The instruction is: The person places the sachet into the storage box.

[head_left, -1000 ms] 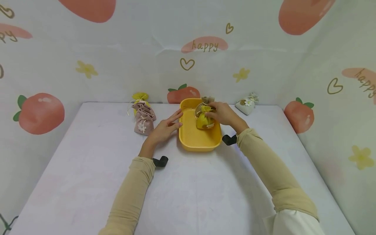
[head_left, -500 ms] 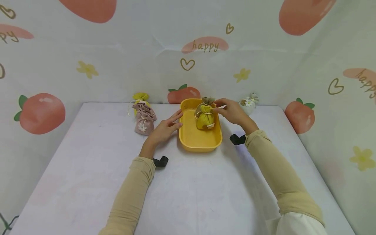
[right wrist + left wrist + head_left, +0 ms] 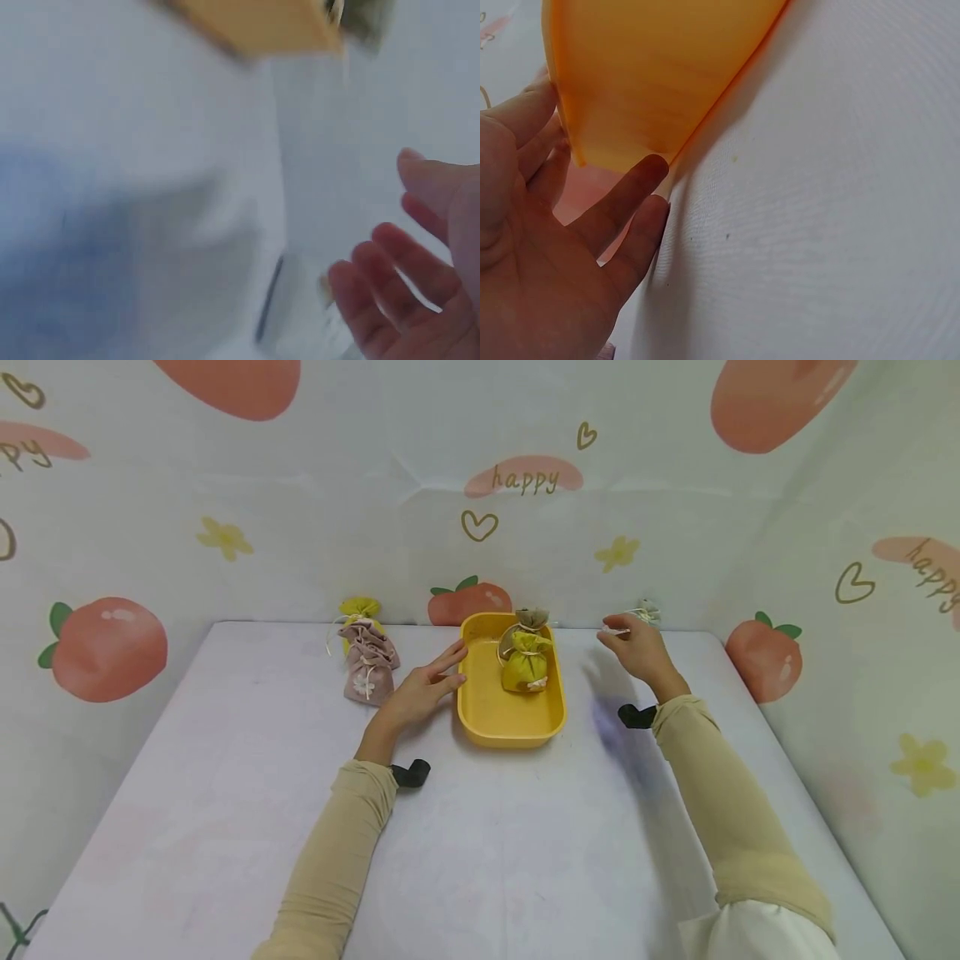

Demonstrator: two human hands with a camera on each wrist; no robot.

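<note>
At nine o'clock on the yellow plastic tray [image 3: 498,714], the left hand [image 3: 422,692] touches the outer wall with extended fingers, while the right hand [image 3: 637,647], gripping nothing and with fingers loosely bent, hovers toward half past two, partly hiding the pale grey drawstring pouch [image 3: 649,610]; contact there cannot be told. Within the tray, toward one o'clock, a yellow drawstring pouch [image 3: 522,672] sits before a taupe pouch [image 3: 532,618]. Beyond the left hand, a mauve pouch [image 3: 367,682] lies toward nine o'clock, a second yellow pouch [image 3: 360,607] toward ten.
</note>
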